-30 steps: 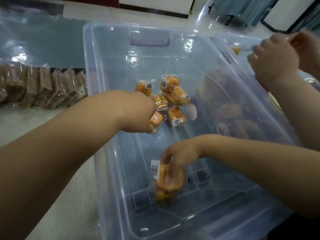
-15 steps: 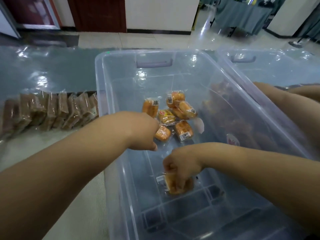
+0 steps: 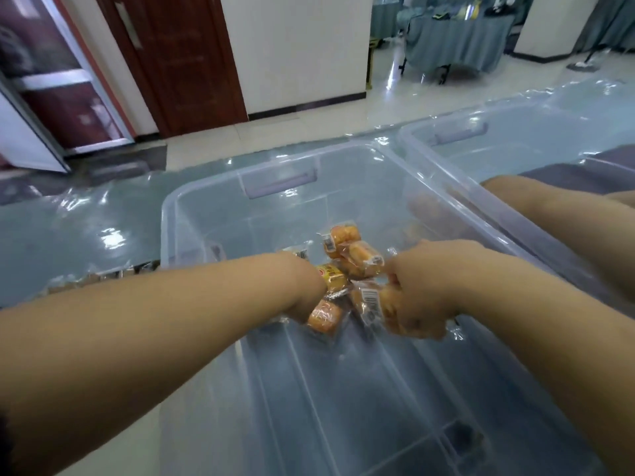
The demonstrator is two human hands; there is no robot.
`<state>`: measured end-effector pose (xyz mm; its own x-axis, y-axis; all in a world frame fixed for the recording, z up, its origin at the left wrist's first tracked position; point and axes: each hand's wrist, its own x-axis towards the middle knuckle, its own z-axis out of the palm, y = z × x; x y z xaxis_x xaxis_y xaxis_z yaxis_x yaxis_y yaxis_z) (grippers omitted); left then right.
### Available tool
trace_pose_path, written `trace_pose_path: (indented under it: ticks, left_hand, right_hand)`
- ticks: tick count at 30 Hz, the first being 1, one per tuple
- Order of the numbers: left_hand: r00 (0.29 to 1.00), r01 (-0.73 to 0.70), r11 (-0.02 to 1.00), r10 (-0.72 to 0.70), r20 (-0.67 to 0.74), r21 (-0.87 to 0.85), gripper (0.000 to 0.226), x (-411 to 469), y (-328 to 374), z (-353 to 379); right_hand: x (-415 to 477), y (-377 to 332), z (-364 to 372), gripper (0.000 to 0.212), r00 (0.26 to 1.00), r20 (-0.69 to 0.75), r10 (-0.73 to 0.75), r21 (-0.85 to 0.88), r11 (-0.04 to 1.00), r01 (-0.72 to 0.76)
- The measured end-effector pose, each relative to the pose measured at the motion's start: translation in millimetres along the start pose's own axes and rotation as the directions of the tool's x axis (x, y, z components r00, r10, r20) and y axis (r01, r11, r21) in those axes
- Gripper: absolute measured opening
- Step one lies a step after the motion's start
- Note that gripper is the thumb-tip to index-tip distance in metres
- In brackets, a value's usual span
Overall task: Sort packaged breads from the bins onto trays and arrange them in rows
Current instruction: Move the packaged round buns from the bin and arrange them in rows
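Head view: nearest the camera, the bare ribbed floor of the clear bin (image 3: 309, 407) is crossed by two forearms. The right hand (image 3: 419, 304) is clenched round a barcoded packet (image 3: 371, 304), held just above the bin floor and touching the pile of packaged breads (image 3: 357, 259). The left hand (image 3: 305, 290) is placed just over an orange packet (image 3: 324, 316). Its fingers are hidden behind the wrist, so whether anything is grasped cannot be told. The pick is probably best done if each packet is taken by its body rather than its loose film edge, then lifted clear of the bin wall before being carried to a tray. Barcode stickers are borne on several wrappers and a red-and-yellow round mark on one, but no writing can be read. Outside the bin at the left a row of brown packets (image 3: 103, 274) is laid, and farther off a second bin (image 3: 515, 132) is set beside the first.
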<state>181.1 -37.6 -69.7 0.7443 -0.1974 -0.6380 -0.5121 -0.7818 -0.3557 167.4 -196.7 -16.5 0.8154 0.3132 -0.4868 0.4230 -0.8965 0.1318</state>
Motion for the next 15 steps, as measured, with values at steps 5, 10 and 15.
trace_pose_path:
  ticks: [5, 10, 15]
  left_hand:
    - [0.989, -0.12, 0.981, 0.105, 0.104, 0.155, 0.048, 42.7, 12.7, 14.4]
    - [0.991, -0.108, 0.993, 0.104, 0.079, 0.042, 0.056, 47.9, 19.4, 30.4]
    - [0.995, -0.102, 0.994, 0.101, -0.013, -0.04, 0.055, 43.9, 28.5, 35.5]
  right_hand:
    - [-3.8, 12.4, -0.6, 0.022, 1.0, 0.024, 0.016, 0.017, 1.0, -0.016]
    - [6.7, 12.6, 3.1, 0.02, 0.999, 0.052, -0.008, 0.004, 1.0, 0.008]
    - [8.3, 16.0, 4.0, 0.021, 0.996, 0.089, -0.024, 0.021, 1.0, 0.023]
